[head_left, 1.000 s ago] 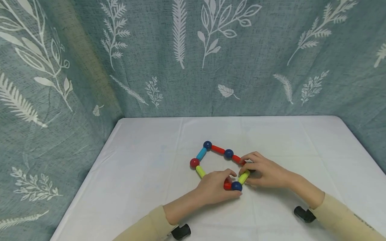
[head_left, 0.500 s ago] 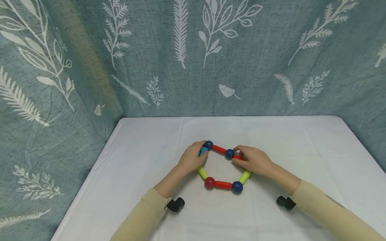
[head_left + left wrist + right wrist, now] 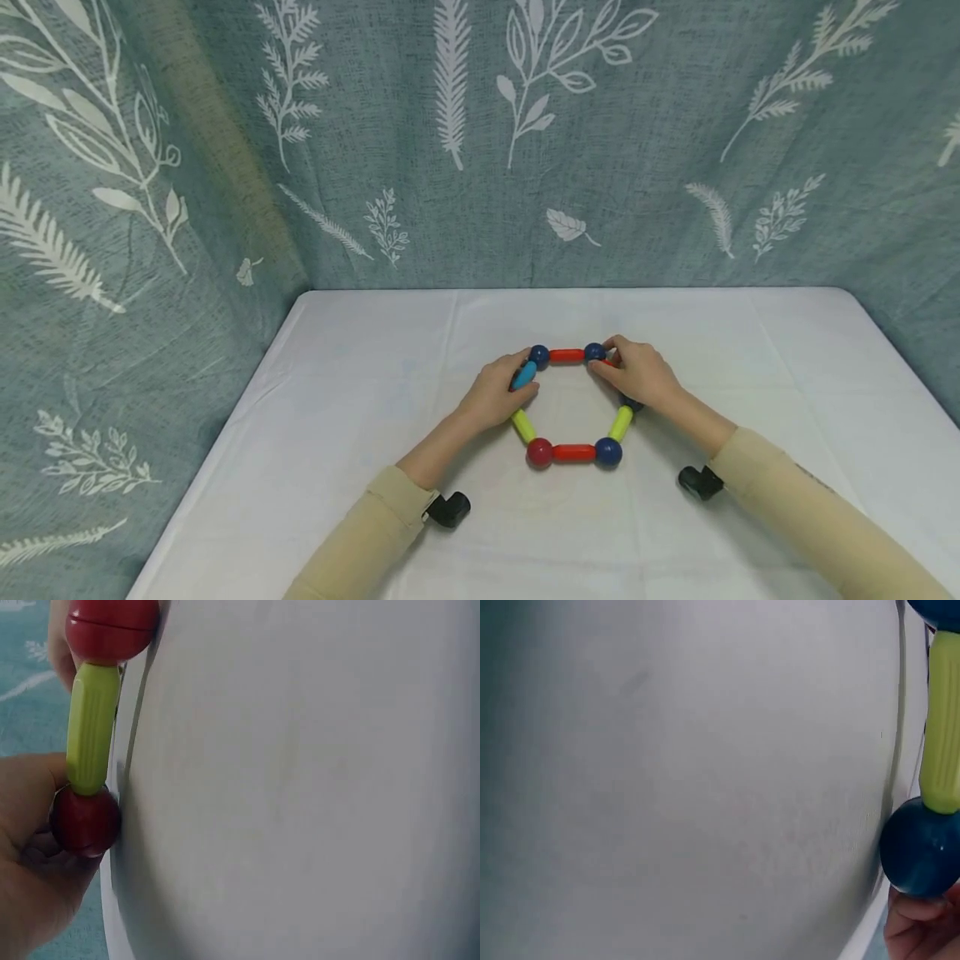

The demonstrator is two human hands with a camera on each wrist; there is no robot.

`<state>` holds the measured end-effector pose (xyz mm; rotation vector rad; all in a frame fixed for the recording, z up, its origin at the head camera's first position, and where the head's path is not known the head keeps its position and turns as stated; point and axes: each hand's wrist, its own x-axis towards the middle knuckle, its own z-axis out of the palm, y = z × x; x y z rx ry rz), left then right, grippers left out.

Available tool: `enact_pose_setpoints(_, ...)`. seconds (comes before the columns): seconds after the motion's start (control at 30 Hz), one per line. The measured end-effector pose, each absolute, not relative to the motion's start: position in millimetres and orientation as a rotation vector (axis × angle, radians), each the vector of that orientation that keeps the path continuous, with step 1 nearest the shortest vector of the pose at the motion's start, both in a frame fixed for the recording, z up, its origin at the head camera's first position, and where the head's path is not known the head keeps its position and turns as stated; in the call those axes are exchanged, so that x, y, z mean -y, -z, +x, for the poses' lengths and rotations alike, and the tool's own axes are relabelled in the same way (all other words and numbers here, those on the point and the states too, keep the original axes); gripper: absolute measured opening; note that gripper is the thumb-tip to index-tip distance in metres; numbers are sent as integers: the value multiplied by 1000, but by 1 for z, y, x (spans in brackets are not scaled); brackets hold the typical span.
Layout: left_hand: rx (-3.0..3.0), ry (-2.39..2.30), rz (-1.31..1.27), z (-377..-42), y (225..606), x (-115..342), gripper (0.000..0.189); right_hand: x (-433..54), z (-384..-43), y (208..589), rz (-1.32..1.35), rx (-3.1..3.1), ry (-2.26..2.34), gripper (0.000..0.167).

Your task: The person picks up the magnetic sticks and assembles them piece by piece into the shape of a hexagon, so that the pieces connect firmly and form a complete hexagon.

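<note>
A six-sided ring of magnetic rods and balls lies flat on the table in the head view. My left hand (image 3: 497,393) grips its left side around the light blue rod (image 3: 524,375), hiding the red ball below, which shows in the left wrist view (image 3: 86,821). At the far right corner my right hand (image 3: 643,373) pinches the red rod (image 3: 613,363) beside a dark blue ball (image 3: 594,352). Another dark blue ball (image 3: 539,357) marks the far left corner. Yellow-green rods (image 3: 620,424) run down to the front red ball (image 3: 539,452) and front blue ball (image 3: 608,452).
A white cloth (image 3: 375,375) covers the table. Behind and to the left hangs a grey-green curtain (image 3: 480,217) with white leaf prints. A black wrist camera (image 3: 448,509) sits under the left cuff, another camera (image 3: 701,482) under the right.
Both hands left the front of the ring for its far sides. The far right corner has been pushed back and the ring shifted slightly right, turning a lopsided outline into a nearly even hexagon.
</note>
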<state>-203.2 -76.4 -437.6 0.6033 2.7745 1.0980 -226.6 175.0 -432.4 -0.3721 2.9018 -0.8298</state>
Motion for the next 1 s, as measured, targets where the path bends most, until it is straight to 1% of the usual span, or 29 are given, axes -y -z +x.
enact_pose_setpoints(0.1,-2781,-1071,619,-201,437,75,59,-178,-228,431,-338,-2870,845,49)
enact_pose_setpoints(0.17,-2807,-1036,594,-199,434,77,59,-182,-227,429,-342,-2849,858,51)
enact_pose_setpoints(0.33,-2863,-980,464,-193,424,90,46,-194,-213,423,-429,-2817,844,52)
enact_pose_setpoints(0.43,-2832,-1012,465,-192,421,97,36,-202,-203,422,-475,-2810,839,47)
enact_pose_setpoints(0.57,-2784,-1091,532,-192,424,99,28,-205,-194,425,-465,-2811,895,40)
enact_pose_setpoints(0.8,-2796,-1189,589,-197,434,92,28,-205,-195,428,-413,-2854,947,37)
enact_pose_setpoints(1.0,-2849,-1177,608,-200,439,86,30,-208,-197,430,-447,-2889,947,39)
